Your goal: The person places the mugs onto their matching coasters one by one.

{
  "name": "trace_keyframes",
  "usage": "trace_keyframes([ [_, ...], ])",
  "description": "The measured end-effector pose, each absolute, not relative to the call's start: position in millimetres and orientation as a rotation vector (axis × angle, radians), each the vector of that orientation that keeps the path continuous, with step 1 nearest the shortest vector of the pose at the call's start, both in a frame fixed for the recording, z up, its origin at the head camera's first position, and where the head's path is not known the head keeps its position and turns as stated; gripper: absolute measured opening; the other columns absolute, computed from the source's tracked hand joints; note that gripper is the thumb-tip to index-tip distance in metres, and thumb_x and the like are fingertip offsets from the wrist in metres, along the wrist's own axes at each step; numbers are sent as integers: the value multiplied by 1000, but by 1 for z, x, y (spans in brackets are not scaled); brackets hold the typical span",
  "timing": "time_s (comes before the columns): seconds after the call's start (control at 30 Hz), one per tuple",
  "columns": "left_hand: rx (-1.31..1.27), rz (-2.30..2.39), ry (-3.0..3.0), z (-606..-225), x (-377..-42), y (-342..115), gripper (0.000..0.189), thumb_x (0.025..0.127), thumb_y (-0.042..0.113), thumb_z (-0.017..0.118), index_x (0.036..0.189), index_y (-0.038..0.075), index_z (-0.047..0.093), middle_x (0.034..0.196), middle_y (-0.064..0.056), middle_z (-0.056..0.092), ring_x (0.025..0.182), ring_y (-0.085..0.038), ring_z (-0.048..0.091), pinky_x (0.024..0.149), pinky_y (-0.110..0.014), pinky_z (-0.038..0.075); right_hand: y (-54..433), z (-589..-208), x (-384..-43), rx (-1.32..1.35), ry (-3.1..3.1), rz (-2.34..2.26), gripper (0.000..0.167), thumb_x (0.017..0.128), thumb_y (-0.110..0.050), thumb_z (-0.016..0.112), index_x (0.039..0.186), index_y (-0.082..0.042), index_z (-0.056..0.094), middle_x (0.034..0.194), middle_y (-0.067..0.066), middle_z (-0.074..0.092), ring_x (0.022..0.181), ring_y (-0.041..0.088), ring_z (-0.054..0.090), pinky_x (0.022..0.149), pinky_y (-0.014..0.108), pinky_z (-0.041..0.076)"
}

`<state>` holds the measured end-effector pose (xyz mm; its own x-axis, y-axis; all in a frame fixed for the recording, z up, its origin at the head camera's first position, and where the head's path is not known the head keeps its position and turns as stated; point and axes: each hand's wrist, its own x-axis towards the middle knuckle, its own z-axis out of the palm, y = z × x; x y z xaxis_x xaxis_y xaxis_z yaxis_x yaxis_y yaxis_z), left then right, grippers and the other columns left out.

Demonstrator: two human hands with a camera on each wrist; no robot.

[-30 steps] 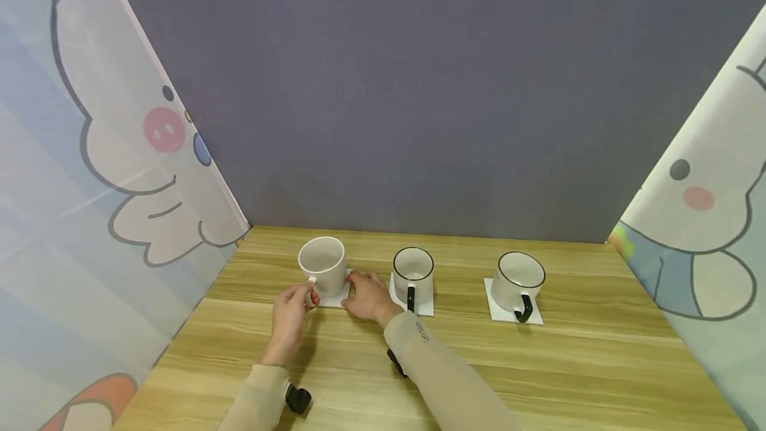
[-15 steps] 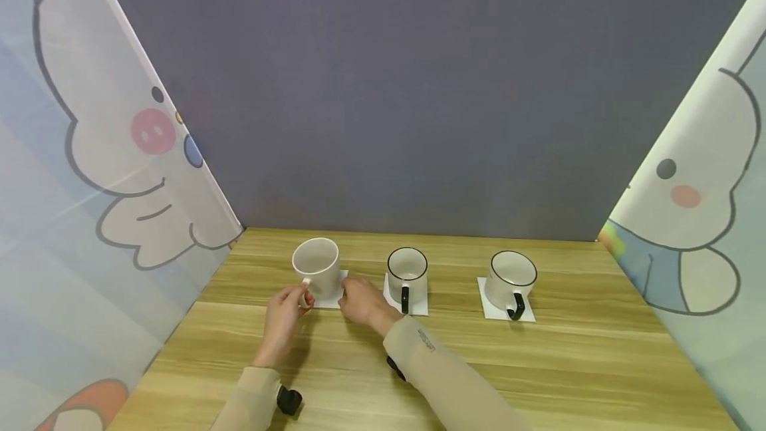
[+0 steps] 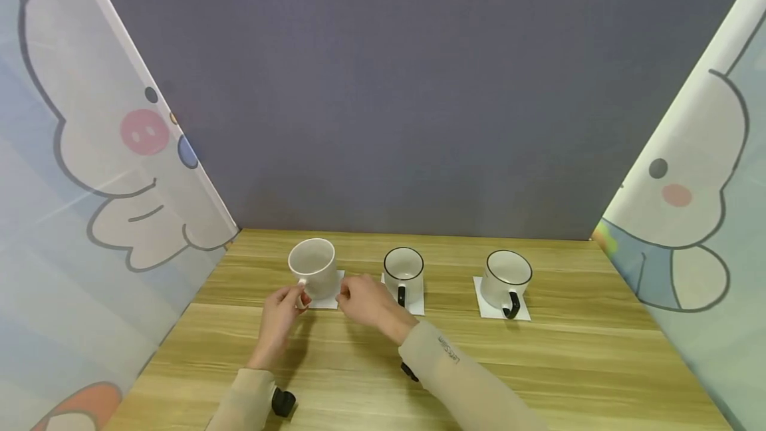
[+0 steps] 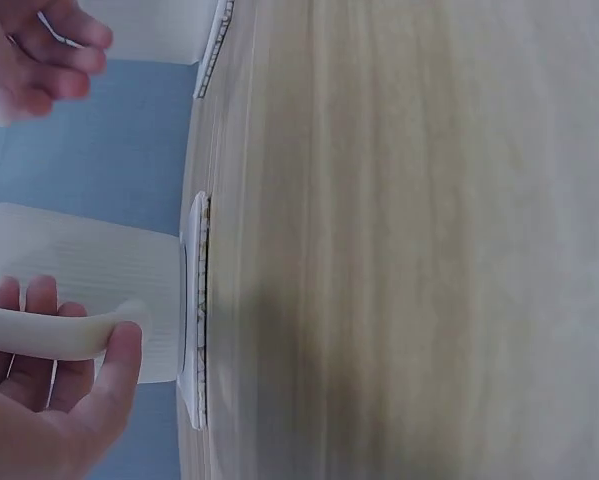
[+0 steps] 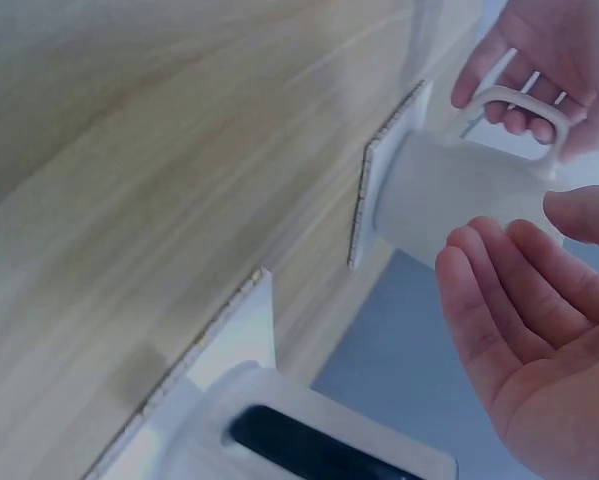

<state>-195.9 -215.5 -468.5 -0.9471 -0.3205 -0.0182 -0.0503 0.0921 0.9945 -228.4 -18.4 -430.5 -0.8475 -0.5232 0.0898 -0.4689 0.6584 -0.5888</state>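
Note:
An all-white mug (image 3: 321, 283) stands upright on a white square coaster (image 3: 326, 303) at the left of the row. My left hand (image 3: 279, 319) grips its handle (image 4: 54, 337), with fingers passing behind it and the thumb at its lower end. To the right of this mug is my right hand (image 3: 366, 300). Its fingers are loosely bent and hold nothing in the right wrist view, with a gap between them and the coaster. Whether the right fingertips touch the mug's side, I cannot tell.
Two white mugs with black rims and black handles, a middle one (image 3: 404, 271) and a right one (image 3: 506, 275), stand on white coasters. Behind the wooden table (image 3: 359, 391) rises a grey partition (image 3: 383, 98). Cartoon-printed curtains (image 3: 114, 151) flank both sides.
My right hand has come off the left coaster's edge and its forearm has shifted right. The left hand keeps its grip on the handle. The head view has turned slightly.

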Motion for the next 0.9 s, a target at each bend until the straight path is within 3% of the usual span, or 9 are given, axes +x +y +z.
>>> trace_keyframes([
  [0.23, 379, -1917, -2219, -466, -196, -215, 33, 106, 18, 52, 86, -6, 64, 86, -11, 65, 88, -18, 61, 81, -33, 57, -5, -420, -223, -879, 2820, -1013, 29, 96, -18, 61, 68, -21, 54, 58, -10, 47, 51, 5, 42, 46, 22, 35],
  [0.63, 378, -1844, -2350, -460, -192, -221, 38, 107, 26, 51, 93, -6, 65, 99, -14, 66, 98, -22, 57, 89, -40, 54, 22, -407, -210, -905, 2897, -1065, 34, 93, -18, 66, 64, -20, 50, 55, -11, 44, 50, 4, 40, 49, 22, 36],
  [0.8, 355, -1657, -2477, -457, -192, -223, 42, 107, 30, 51, 95, -6, 69, 101, -15, 68, 90, -23, 59, 81, -36, 53, 34, -403, -206, -927, 2961, -1061, 33, 93, -17, 66, 64, -20, 51, 56, -12, 45, 50, 3, 40, 49, 22, 36],
  [0.9, 342, -1512, -2556, -455, -191, -225, 42, 106, 32, 51, 96, -3, 71, 89, -10, 66, 79, -21, 57, 71, -32, 48, 41, -400, -203, -951, 2972, -1082, 33, 93, -14, 65, 65, -19, 50, 56, -11, 44, 49, 3, 37, 48, 21, 35],
])
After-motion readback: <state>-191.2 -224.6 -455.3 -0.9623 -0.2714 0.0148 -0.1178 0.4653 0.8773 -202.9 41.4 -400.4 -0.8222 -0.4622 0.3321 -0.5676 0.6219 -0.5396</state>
